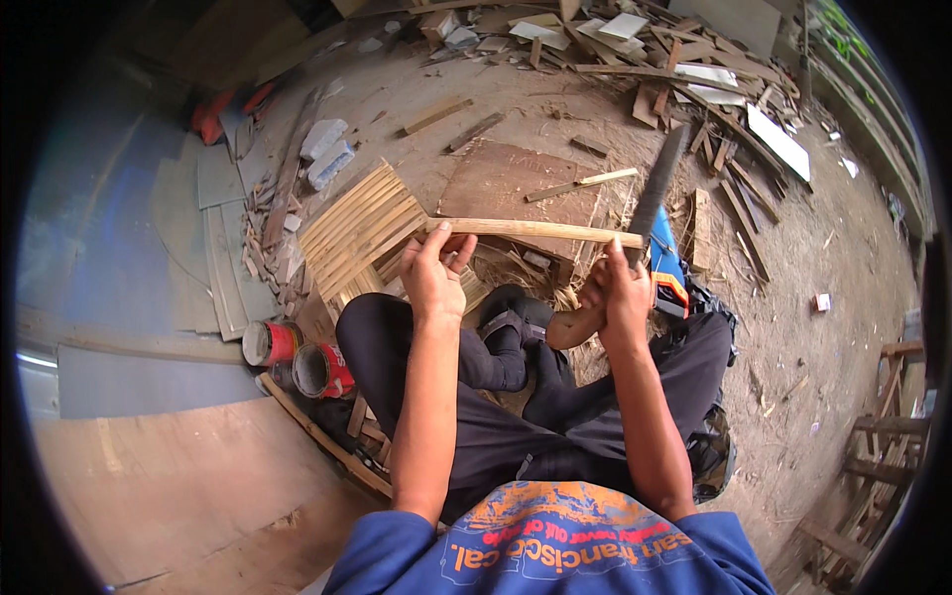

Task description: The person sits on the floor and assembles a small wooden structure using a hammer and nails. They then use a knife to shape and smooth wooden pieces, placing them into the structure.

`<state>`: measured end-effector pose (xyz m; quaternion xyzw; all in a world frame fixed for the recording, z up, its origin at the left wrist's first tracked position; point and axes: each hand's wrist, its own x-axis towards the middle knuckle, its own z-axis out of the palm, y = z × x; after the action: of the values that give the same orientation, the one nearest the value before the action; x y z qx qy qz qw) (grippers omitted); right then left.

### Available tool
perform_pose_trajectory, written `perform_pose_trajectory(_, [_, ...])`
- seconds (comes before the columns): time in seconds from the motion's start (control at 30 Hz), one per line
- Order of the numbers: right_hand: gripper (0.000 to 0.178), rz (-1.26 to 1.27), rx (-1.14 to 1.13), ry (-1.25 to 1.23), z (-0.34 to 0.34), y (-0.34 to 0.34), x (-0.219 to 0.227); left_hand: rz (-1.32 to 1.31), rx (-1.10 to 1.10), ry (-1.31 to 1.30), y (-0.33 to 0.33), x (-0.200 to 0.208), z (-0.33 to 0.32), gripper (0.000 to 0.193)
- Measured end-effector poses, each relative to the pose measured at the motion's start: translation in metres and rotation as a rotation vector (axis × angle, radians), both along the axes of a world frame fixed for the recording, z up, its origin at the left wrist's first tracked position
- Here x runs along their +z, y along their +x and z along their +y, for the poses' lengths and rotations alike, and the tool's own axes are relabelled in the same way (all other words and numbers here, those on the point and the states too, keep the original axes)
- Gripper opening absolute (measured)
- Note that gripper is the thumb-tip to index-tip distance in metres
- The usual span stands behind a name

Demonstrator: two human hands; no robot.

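A pale, slightly bowed bamboo strip (540, 230) stretches crosswise in front of me. My left hand (433, 276) pinches its left end between thumb and fingers. At the other end, my right hand (621, 297) is closed round a machete, with the thumb by the strip's tip. The machete's dark blade (658, 183) points up and away, touching or just beside that tip. Its curved wooden handle (575, 327) sticks out below my right fingers. Beyond my left hand lies a panel of side-by-side bamboo slats (362, 230), with more slats partly hidden beneath my arm.
A brown board (506, 188) lies on the dirt floor ahead, with loose sticks on it. Scrap wood (694, 79) is heaped at the far right. Two red cans (323, 371) stand by my left knee. A wooden ladder-like frame (883, 466) is at the right edge.
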<state>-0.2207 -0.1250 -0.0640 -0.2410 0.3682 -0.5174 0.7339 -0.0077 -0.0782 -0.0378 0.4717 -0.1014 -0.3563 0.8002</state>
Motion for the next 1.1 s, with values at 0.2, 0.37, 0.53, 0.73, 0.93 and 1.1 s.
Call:
perform_pose_trajectory(0.2, [0.020, 0.023, -0.079, 0.046, -0.014, -0.006, 0.019, -0.004, -0.110, -0.024, -0.005, 0.011, 0.015, 0.004])
perform_pose_trajectory(0.37, [0.022, -0.006, -0.121, 0.055, -0.025, -0.011, -0.001, -0.081, -0.189, -0.043, -0.014, 0.023, 0.022, 0.004])
perform_pose_trajectory(0.53, [0.022, -0.081, -0.118, 0.034, -0.028, -0.013, 0.002, -0.097, -0.224, -0.054, -0.010, 0.020, 0.024, 0.003])
perform_pose_trajectory(0.73, [0.022, 0.036, -0.093, -0.100, -0.022, -0.014, 0.022, -0.582, -0.035, 0.140, 0.006, 0.008, 0.022, 0.022])
perform_pose_trajectory(0.93, [0.013, 0.416, 0.174, -0.304, -0.010, -0.020, 0.038, -1.218, -0.414, 0.046, -0.045, 0.022, 0.012, 0.038])
perform_pose_trajectory(1.1, [0.017, 0.500, 0.252, -0.549, 0.002, -0.004, 0.046, -1.172, -0.504, 0.050, -0.067, 0.001, 0.007, 0.040])
